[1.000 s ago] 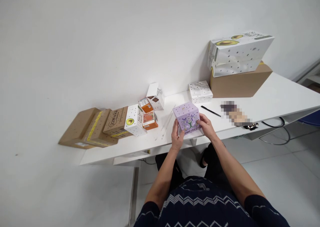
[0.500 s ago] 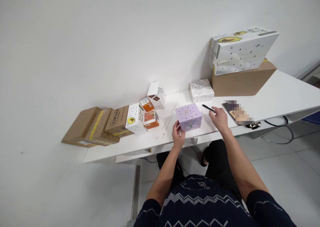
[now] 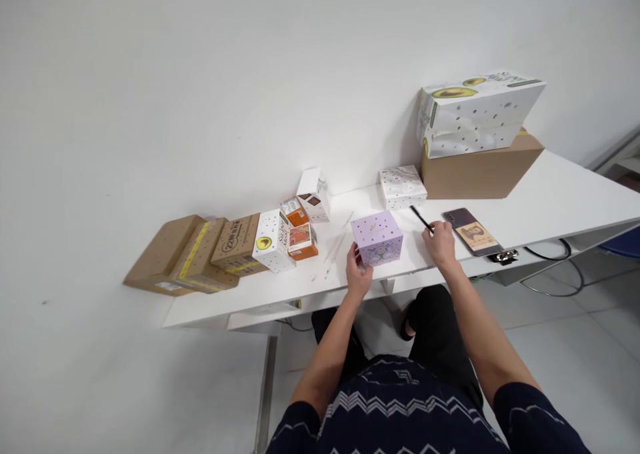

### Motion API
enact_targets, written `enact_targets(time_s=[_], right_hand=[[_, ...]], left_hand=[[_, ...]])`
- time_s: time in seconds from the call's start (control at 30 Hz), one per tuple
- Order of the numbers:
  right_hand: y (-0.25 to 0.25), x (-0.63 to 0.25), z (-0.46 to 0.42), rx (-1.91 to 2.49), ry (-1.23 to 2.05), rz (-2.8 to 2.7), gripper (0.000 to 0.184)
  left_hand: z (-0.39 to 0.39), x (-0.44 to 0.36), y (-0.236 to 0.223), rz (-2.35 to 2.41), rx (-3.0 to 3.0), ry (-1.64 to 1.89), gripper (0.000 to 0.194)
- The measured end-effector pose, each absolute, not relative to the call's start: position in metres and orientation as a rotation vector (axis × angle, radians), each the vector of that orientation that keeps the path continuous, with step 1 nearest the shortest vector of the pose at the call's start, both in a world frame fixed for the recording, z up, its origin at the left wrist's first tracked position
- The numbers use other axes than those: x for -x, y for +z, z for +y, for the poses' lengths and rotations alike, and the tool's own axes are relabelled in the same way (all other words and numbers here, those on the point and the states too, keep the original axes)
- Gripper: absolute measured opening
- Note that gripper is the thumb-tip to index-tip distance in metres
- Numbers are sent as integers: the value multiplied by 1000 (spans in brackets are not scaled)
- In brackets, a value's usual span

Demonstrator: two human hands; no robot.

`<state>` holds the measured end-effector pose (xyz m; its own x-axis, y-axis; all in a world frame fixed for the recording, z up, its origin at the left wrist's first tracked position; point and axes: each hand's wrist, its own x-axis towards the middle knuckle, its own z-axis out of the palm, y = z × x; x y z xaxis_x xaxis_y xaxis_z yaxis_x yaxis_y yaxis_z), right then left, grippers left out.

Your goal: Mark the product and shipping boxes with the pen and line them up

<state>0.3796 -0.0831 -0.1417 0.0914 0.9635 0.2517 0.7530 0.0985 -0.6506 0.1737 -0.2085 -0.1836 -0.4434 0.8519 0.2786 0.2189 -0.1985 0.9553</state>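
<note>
A lilac box [image 3: 378, 227] covered with small dark marks sits near the front edge of the white table. My left hand [image 3: 358, 272] grips its lower left corner, with fingers along the left side and the thumb at the front face. To the right of the box, my right hand [image 3: 440, 246] is closed on a slim black pen [image 3: 421, 219], whose far end points up and to the left. The pen is apart from the box. Beside my right hand lies a phone [image 3: 473, 233] with a picture on its back.
On the left stand several brown cartons [image 3: 165, 254], a white avocado box [image 3: 273, 241] and orange boxes [image 3: 303, 242]. A white box [image 3: 403, 186] rests behind the lilac one. At the back right, a large white box [image 3: 480, 117] tops a brown carton [image 3: 470, 174]. A metal clip [image 3: 504, 257] sits at the front edge.
The pen has swung to a steeper angle in my right hand, its far end pointing more away from me. My left hand stays on the lilac box. The view has shifted slightly.
</note>
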Motion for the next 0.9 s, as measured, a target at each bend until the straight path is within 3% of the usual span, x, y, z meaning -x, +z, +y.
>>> enact_targets(time_s=[0.2, 0.4, 0.9], right_hand=[[-72, -352, -94, 1133, 867, -1112, 13], [-28, -307, -106, 741, 1193, -1252, 15], [-35, -286, -111, 1093, 794, -1665, 19]], left_hand=[[-209, -176, -182, 1586, -1283, 1689, 74], [-209, -177, -182, 1592, -1272, 1686, 76], [-207, -175, -188, 1760, -1424, 1607, 78]])
